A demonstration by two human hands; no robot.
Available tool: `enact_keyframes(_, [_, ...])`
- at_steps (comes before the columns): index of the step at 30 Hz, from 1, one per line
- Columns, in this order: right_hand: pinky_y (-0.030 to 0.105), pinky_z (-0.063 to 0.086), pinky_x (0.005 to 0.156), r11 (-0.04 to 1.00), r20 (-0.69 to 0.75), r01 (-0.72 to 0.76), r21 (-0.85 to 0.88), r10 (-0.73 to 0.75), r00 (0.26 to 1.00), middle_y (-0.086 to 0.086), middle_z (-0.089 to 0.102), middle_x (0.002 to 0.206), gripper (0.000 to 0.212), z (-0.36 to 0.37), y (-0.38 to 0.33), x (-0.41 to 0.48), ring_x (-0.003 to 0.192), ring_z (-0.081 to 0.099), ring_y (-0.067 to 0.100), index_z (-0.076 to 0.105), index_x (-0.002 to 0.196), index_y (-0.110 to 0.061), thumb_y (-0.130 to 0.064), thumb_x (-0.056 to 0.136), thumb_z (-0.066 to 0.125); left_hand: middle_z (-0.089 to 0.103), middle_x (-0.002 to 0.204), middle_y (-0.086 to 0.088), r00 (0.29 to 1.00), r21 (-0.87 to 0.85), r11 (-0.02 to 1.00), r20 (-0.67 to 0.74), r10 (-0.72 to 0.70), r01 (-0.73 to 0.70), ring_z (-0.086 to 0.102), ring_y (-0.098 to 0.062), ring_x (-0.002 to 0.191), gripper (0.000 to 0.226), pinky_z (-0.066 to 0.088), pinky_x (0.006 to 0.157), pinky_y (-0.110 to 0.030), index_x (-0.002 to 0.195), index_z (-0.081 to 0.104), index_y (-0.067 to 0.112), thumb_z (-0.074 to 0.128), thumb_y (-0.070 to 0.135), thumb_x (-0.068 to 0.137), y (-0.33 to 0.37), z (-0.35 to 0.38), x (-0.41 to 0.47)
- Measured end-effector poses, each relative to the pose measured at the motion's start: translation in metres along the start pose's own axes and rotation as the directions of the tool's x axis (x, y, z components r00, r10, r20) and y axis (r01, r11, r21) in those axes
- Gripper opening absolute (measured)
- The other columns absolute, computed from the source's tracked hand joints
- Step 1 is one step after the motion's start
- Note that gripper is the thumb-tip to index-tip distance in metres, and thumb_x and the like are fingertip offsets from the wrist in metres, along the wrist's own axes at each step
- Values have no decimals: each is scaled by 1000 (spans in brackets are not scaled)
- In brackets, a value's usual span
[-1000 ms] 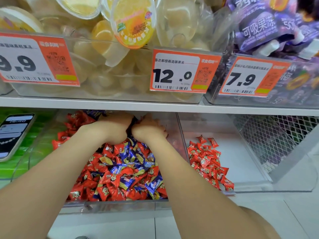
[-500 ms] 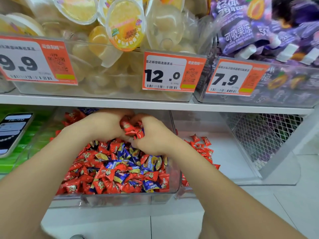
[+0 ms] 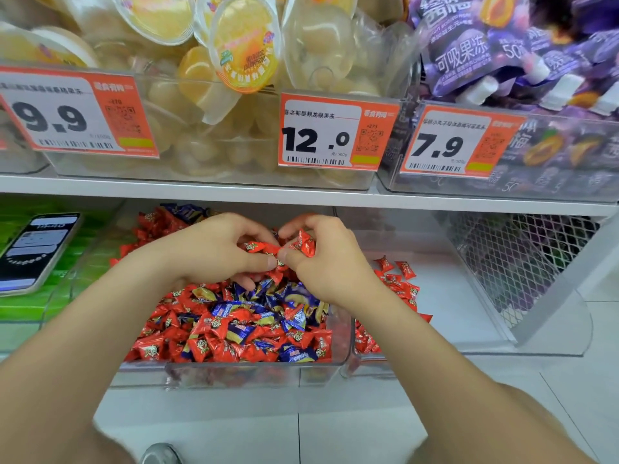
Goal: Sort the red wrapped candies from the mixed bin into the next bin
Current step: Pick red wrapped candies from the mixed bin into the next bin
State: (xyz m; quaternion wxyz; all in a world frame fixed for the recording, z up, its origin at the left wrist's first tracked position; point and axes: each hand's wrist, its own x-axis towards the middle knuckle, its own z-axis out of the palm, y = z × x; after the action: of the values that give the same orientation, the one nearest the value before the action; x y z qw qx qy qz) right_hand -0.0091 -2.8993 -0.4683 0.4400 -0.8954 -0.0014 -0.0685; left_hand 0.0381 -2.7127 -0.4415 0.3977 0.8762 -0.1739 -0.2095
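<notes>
A clear mixed bin on the lower shelf holds a heap of red and blue wrapped candies. Above the heap my left hand and my right hand meet, fingers curled. Between them they hold a bunch of red wrapped candies. The clear bin to the right has a small pile of red candies along its left side, partly hidden by my right forearm.
A phone lies on green packs at the left. A white shelf edge runs just above the hands, carrying bins of jelly cups and purple pouches. A wire mesh panel stands at the right.
Both hands have lifted out of the back of the mixed bin and drawn toward me, now holding red candies above the heap. The camera has moved closer.
</notes>
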Motion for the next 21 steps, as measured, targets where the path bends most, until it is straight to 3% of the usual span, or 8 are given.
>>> enact_keyframes(4, [32, 52, 94, 999, -63, 49, 1, -49, 997, -15, 71, 104, 17, 0, -4, -2, 110, 65, 18, 71, 103, -37, -22, 97, 73, 78, 88, -12, 999, -67, 997, -18, -46, 45, 72, -20, 66, 10, 63, 84, -45, 107, 75, 22, 72, 25, 99, -7, -4, 2])
enact_keyframes(6, [35, 52, 97, 998, -114, 57, -2, -57, 992, -11, 73, 105, 13, 2, -5, -1, 110, 66, 21, 72, 105, -34, -23, 99, 69, 77, 86, -11, 997, -78, 995, -50, -65, 61, 71, -19, 67, 11, 61, 89, -48, 111, 73, 22, 69, 25, 101, -10, -4, 2])
enact_keyframes(9, [53, 63, 84, 995, -120, -30, 92, 41, 992, 5, 70, 102, 13, 0, -10, -1, 84, 74, 28, 68, 111, -20, -25, 104, 59, 78, 96, -9, 991, -60, 998, -131, -41, 34, 75, -20, 70, 9, 63, 91, -48, 107, 74, 29, 69, 25, 100, -11, -3, 3])
enact_keyframes(10, [52, 65, 78, 982, -72, -81, 171, 94, 993, 8, 70, 100, 15, -3, -11, -3, 76, 76, 25, 68, 115, -18, -18, 106, 55, 77, 101, -8, 988, -39, 999, -155, -13, 7, 76, -19, 71, 9, 62, 91, -49, 105, 75, 32, 69, 26, 100, -10, -2, 3])
enact_keyframes(12, [41, 67, 70, 936, 50, -168, 311, 160, 986, 12, 72, 95, 24, -15, -14, -11, 72, 78, 20, 70, 114, -16, -4, 108, 50, 77, 99, -4, 984, 13, 998, -167, 63, -62, 75, -15, 68, 12, 63, 87, -49, 106, 75, 36, 68, 27, 101, -6, 2, 2])
enact_keyframes(15, [30, 58, 54, 919, 97, -206, 335, 183, 978, 11, 73, 78, 30, -41, -7, -26, 64, 72, 23, 74, 94, -16, 3, 103, 52, 72, 79, -2, 975, 53, 980, -102, 197, -193, 68, -14, 61, 15, 58, 68, -39, 111, 71, 36, 66, 25, 102, 6, 17, -4])
enact_keyframes(18, [30, 54, 49, 933, -23, -264, 245, 278, 960, 7, 67, 67, 27, -70, 12, -33, 53, 67, 21, 71, 81, -16, -3, 100, 57, 66, 82, 0, 945, 57, 945, -34, 324, -322, 58, -23, 61, 13, 52, 61, -41, 111, 61, 39, 63, 29, 102, 20, 38, -9])
enact_keyframes(21, [41, 65, 61, 882, 20, -411, 230, 418, 908, 12, 68, 79, 17, -90, 28, -40, 62, 76, 30, 69, 92, -11, -3, 102, 58, 61, 83, 8, 907, 97, 902, 3, 422, -420, 50, -5, 59, 13, 44, 56, -28, 113, 59, 39, 60, 30, 104, 35, 57, -9])
